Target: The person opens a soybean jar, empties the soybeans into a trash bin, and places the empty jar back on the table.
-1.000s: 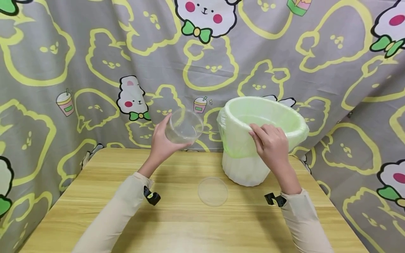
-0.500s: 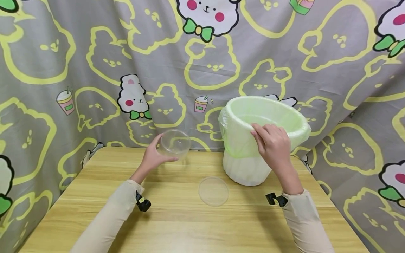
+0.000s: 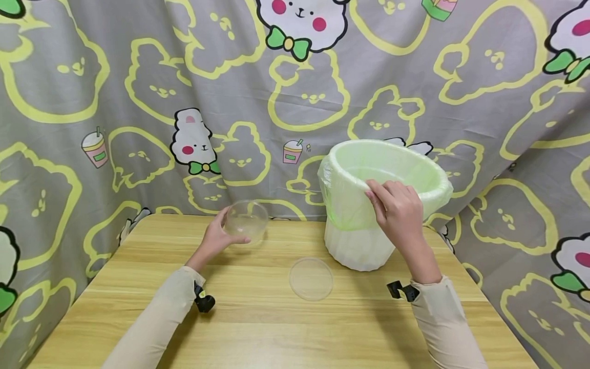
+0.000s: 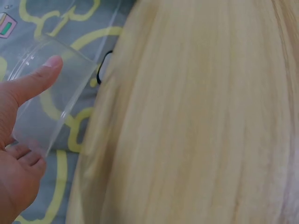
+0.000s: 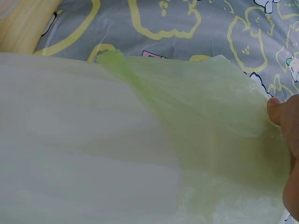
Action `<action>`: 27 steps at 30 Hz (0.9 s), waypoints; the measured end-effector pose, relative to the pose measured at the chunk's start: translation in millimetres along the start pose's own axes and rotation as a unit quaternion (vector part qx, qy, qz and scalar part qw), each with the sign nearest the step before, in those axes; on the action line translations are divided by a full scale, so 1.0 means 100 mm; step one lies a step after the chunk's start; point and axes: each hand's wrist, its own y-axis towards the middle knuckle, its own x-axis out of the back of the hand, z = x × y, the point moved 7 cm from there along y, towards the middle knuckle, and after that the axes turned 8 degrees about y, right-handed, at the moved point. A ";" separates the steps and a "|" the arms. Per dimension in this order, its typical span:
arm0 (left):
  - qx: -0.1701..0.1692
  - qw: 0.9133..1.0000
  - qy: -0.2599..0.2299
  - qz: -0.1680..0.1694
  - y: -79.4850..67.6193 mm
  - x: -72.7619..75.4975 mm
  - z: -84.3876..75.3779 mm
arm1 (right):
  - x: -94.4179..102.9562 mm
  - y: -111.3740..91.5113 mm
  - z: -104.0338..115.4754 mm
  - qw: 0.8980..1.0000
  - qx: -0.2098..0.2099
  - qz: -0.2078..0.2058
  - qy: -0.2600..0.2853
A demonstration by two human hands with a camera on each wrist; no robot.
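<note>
My left hand [image 3: 218, 237] grips a clear round plastic container [image 3: 247, 220] near the table's back edge on the left. In the left wrist view, the thumb lies along the wall of that container [image 4: 58, 88], with the fingers curled round its other side. My right hand [image 3: 398, 210] holds the near rim of a white trash can [image 3: 357, 248], fingers over the edge and thumb outside. A pale green trash bag [image 3: 348, 202] lines the can and folds down over its outside. The right wrist view shows the bag [image 5: 210, 116] close, with the thumb on it near the rim.
A clear round lid [image 3: 311, 279] lies flat on the wooden table [image 3: 276, 333], between the hands and left of the can. Behind the table hangs a grey patterned curtain [image 3: 239, 92], close to the back edge.
My left hand has moved down and to the left with the container, from beside the can to low over the table's back left. The right hand keeps its hold on the rim.
</note>
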 end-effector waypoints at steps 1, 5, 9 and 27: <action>0.002 1.000 0.000 0.002 0.00 -0.01 0.01 | 0.00 0.00 0.00 1.000 -0.002 0.001 0.001; 0.005 1.000 -0.009 0.010 -0.01 -0.03 0.07 | 0.00 -0.01 0.00 1.000 -0.001 0.002 0.002; 0.004 1.000 -0.011 0.016 -0.02 -0.06 0.12 | -0.01 -0.01 -0.01 1.000 -0.003 0.003 0.002; 0.009 0.997 -0.043 0.058 0.01 -0.13 0.30 | 0.00 0.01 -0.01 1.000 -0.005 0.002 -0.002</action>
